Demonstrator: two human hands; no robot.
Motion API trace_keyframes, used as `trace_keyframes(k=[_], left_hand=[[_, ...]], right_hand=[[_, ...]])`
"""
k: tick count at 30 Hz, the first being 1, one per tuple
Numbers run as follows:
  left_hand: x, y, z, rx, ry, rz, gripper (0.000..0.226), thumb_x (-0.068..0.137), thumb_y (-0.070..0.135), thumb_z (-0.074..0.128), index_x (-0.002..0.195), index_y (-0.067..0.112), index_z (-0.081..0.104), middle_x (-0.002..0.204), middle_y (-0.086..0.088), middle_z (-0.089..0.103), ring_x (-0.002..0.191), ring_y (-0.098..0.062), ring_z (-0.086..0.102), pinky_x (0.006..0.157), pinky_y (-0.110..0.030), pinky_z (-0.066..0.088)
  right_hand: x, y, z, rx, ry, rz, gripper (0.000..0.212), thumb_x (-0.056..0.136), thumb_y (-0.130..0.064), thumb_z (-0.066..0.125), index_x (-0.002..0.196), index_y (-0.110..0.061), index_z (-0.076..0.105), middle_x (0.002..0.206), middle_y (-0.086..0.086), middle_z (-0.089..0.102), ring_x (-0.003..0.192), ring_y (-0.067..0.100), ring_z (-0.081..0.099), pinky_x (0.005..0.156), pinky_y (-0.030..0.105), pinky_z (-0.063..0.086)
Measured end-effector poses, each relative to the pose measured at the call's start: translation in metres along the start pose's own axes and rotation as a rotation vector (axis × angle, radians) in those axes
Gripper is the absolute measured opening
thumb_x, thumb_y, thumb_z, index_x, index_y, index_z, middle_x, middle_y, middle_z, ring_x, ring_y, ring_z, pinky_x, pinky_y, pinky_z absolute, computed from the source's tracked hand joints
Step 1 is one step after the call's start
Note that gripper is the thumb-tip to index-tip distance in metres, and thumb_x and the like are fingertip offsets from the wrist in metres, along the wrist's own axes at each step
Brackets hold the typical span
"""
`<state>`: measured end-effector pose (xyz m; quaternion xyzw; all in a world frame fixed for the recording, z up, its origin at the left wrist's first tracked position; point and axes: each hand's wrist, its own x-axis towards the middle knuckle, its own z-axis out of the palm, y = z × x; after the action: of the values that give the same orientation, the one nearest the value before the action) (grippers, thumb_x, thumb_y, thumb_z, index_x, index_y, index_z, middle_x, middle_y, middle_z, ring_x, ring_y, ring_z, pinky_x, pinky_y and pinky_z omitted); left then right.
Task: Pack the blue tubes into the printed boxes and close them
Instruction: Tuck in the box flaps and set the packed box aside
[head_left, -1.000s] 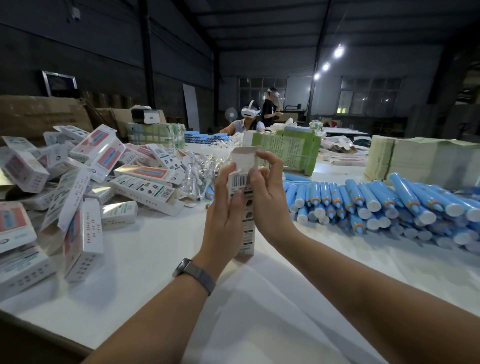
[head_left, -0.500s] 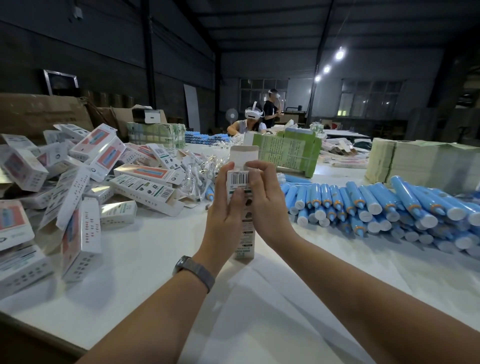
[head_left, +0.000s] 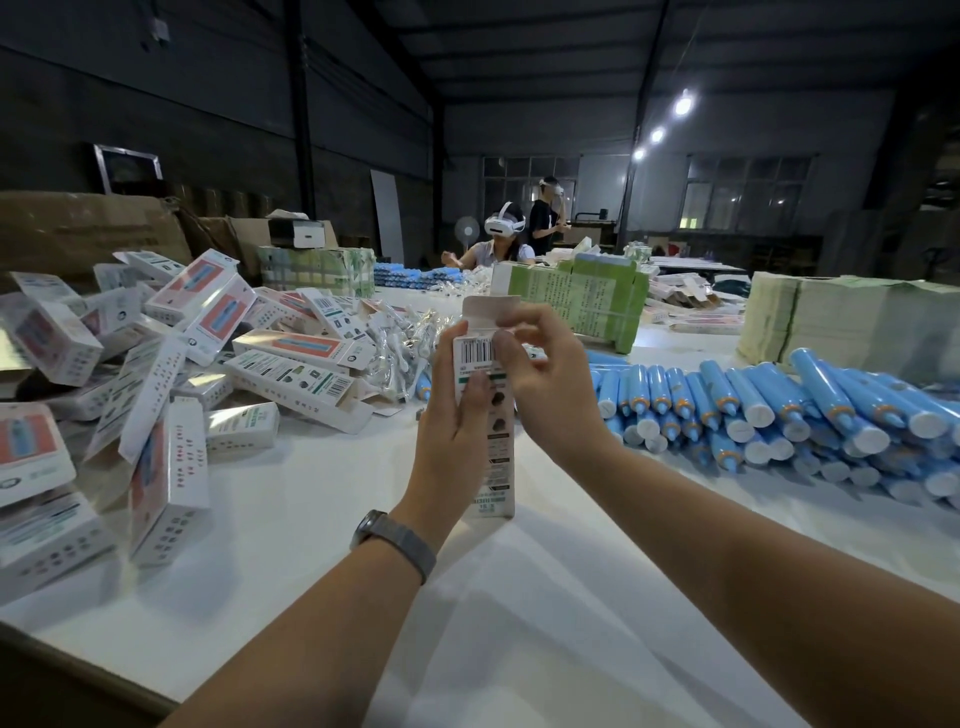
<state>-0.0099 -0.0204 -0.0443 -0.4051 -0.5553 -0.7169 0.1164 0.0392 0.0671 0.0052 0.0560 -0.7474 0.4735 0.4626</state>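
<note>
Upright at the middle of the white table (head_left: 322, 499), the printed box (head_left: 491, 415) stands on its lower end with its top flap (head_left: 488, 310) raised. The left hand (head_left: 457, 431) grips its side, thumb across the front. The right hand (head_left: 550, 379) pinches the upper edge by the barcode. Blue tubes (head_left: 769, 410) lie heaped to the right, well apart; a pile of boxes (head_left: 171, 364) spreads to the left.
</note>
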Motion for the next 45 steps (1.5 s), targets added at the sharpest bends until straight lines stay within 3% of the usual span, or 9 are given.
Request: trace_keyframes(k=[6, 10, 15, 18, 21, 26, 33, 42, 45], left_hand=[[-0.002, -0.001, 0.0, 0.015, -0.018, 0.002, 0.051, 0.1, 0.04, 0.041, 0.129, 0.079, 0.026, 0.13, 0.022, 0.059, 0.115, -0.011, 0.064, 0.094, -0.049, 0.056], [-0.002, -0.005, 0.001, -0.014, 0.002, -0.026, 0.058, 0.097, 0.034, 0.045, 0.128, 0.08, 0.027, 0.135, 0.015, 0.058, 0.119, -0.012, 0.062, 0.1, -0.052, 0.052], [0.001, -0.01, 0.001, 0.05, -0.027, -0.019, 0.059, 0.098, 0.031, 0.043, 0.14, 0.064, 0.019, 0.12, 0.048, 0.054, 0.111, 0.01, 0.06, 0.091, -0.028, 0.052], [-0.001, -0.014, 0.001, 0.064, -0.027, -0.025, 0.057, 0.099, 0.026, 0.042, 0.145, 0.052, 0.02, 0.12, 0.043, 0.055, 0.105, 0.011, 0.06, 0.093, -0.03, 0.053], [-0.005, -0.017, 0.001, 0.192, 0.031, 0.016, 0.053, 0.104, 0.022, 0.042, 0.155, 0.027, 0.025, 0.127, 0.037, 0.04, 0.108, 0.031, 0.043, 0.091, 0.0, 0.039], [-0.003, -0.013, 0.002, 0.166, -0.001, -0.047, 0.05, 0.108, 0.018, 0.04, 0.149, 0.041, 0.024, 0.096, 0.018, 0.068, 0.083, -0.015, 0.067, 0.077, -0.045, 0.056], [-0.001, -0.013, 0.004, 0.131, 0.014, -0.089, 0.05, 0.102, 0.029, 0.039, 0.148, 0.043, 0.024, 0.108, 0.024, 0.067, 0.094, -0.008, 0.069, 0.086, -0.055, 0.056], [-0.002, -0.014, 0.003, 0.102, 0.013, -0.079, 0.054, 0.101, 0.034, 0.037, 0.153, 0.031, 0.025, 0.115, 0.0, 0.066, 0.099, -0.022, 0.068, 0.089, -0.06, 0.053], [-0.003, -0.015, 0.003, 0.111, 0.021, -0.052, 0.052, 0.104, 0.032, 0.04, 0.153, 0.031, 0.025, 0.119, 0.013, 0.063, 0.105, -0.024, 0.064, 0.097, -0.046, 0.054]], right_hand=[[0.001, -0.001, -0.002, 0.009, 0.016, -0.002, 0.045, 0.097, -0.008, 0.058, 0.123, -0.043, 0.046, 0.113, -0.009, 0.064, 0.095, 0.007, 0.065, 0.078, 0.026, 0.058], [-0.002, -0.002, -0.003, -0.094, -0.015, -0.051, 0.03, 0.099, -0.007, 0.05, 0.122, -0.02, 0.064, 0.111, -0.009, 0.064, 0.1, 0.006, 0.063, 0.076, 0.021, 0.057], [-0.006, -0.004, -0.004, -0.3, -0.09, -0.151, 0.045, 0.093, -0.002, 0.043, 0.128, -0.019, 0.065, 0.125, -0.009, 0.06, 0.115, 0.007, 0.054, 0.098, 0.032, 0.049], [-0.009, -0.004, -0.003, -0.344, -0.119, -0.124, 0.045, 0.09, -0.012, 0.042, 0.128, -0.02, 0.065, 0.13, -0.008, 0.058, 0.121, 0.012, 0.051, 0.103, 0.039, 0.044], [-0.01, -0.007, -0.003, -0.31, -0.137, -0.087, 0.038, 0.09, -0.023, 0.047, 0.122, -0.021, 0.068, 0.122, -0.012, 0.058, 0.116, 0.007, 0.052, 0.099, 0.037, 0.047], [0.012, -0.017, -0.005, -0.216, -0.134, -0.052, 0.018, 0.094, -0.024, 0.066, 0.079, -0.017, 0.069, 0.082, -0.009, 0.051, 0.075, 0.004, 0.053, 0.072, 0.031, 0.047], [0.009, -0.009, -0.001, -0.097, -0.146, -0.034, 0.005, 0.093, -0.013, 0.066, 0.09, -0.014, 0.071, 0.094, -0.006, 0.068, 0.09, 0.006, 0.064, 0.084, 0.029, 0.054], [0.007, -0.007, -0.003, -0.076, -0.131, -0.019, 0.005, 0.09, -0.013, 0.069, 0.093, -0.017, 0.072, 0.091, -0.004, 0.072, 0.089, 0.013, 0.067, 0.083, 0.036, 0.056], [0.006, -0.007, 0.002, -0.062, -0.086, -0.026, 0.009, 0.089, -0.01, 0.069, 0.086, -0.019, 0.071, 0.086, -0.009, 0.071, 0.086, 0.008, 0.066, 0.081, 0.028, 0.054]])
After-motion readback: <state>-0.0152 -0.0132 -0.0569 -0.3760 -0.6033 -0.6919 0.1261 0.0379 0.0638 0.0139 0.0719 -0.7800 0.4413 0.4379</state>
